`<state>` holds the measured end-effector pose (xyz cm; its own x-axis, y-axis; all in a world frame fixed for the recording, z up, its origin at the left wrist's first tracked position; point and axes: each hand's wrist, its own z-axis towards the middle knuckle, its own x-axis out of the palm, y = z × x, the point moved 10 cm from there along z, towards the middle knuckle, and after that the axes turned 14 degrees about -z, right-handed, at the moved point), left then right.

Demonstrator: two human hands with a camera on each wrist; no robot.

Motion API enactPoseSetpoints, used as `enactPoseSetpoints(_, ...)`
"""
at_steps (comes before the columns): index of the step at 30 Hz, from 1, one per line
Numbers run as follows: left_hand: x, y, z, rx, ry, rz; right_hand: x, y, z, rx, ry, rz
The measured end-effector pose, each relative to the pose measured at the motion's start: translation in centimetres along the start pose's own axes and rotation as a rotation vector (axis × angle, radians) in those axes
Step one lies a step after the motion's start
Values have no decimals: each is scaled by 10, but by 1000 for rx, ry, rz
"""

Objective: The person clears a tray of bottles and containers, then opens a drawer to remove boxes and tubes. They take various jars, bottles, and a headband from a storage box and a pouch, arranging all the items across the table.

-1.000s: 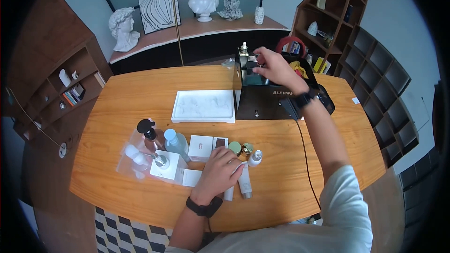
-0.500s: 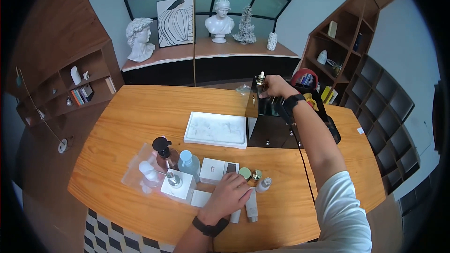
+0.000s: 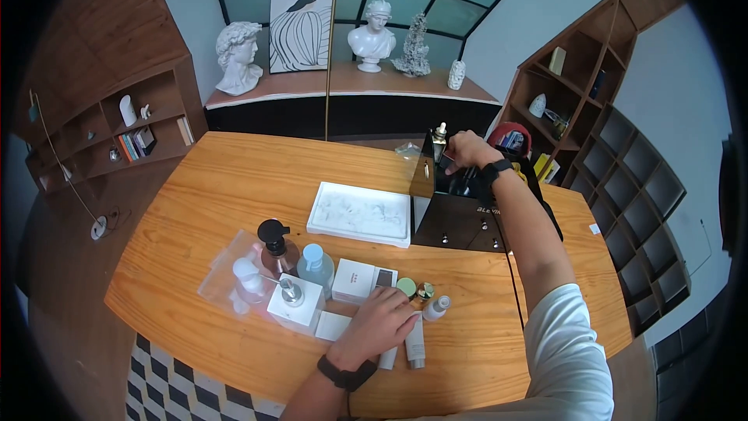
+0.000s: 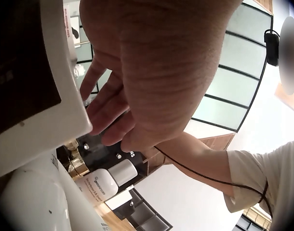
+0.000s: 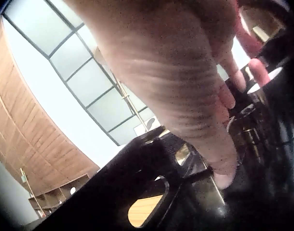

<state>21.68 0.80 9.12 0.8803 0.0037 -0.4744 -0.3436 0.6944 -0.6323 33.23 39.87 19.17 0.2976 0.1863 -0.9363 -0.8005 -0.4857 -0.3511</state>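
Observation:
My right hand (image 3: 470,152) reaches down into the open top of a glossy black cosmetics organizer (image 3: 460,222), its fingers apart and pointing into the compartments. In the right wrist view the thumb (image 5: 224,175) dips beside a gold-edged divider, and nothing shows pinched between thumb and fingers. A dropper bottle (image 3: 440,136) with a white top stands at the organizer's far left corner. My left hand (image 3: 376,326) lies relaxed over two pale tubes, one being a grey-white tube (image 3: 415,347). Near its fingertips are a green-lidded jar (image 3: 406,288), a gold-lidded jar (image 3: 425,290) and a small white bottle (image 3: 437,308).
Left of the organizer lies a white marbled tray (image 3: 358,214). A brown pump bottle (image 3: 276,253), a blue pump bottle (image 3: 315,267), a white square dispenser (image 3: 298,304) and white boxes (image 3: 353,281) cluster at front left. A black cable (image 3: 514,288) hangs along the right forearm.
My right hand has come down from above the organizer into its top compartments, and its fingers have shifted there. The left hand stays over the tubes. The head view has tilted up.

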Motion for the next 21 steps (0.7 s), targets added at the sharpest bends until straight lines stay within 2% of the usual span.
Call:
enactPoseSetpoints(1,0,1,0,-9,5,0,3,-4,0,18,11,8)
enactPoseSetpoints(4,0,0,1,-3,8,0,0,4,-2,-133,-131,-47)
enactPoseSetpoints(7,0,0,1,-20,15,-1,16,-1,4,-68,123,221)
enactPoseSetpoints(10,4,5,-1,-33,35,5,-10,-2,-10,73,-76,230)
enactPoseSetpoints(13,1,2,1,-44,40,12,-3,-3,6,2,-129,464)
enactPoseSetpoints(19,0,1,1,-38,29,19,2,6,2,93,-265,377)
enactPoseSetpoints(21,1,1,1,-40,33,12,8,8,-1,64,-103,585)
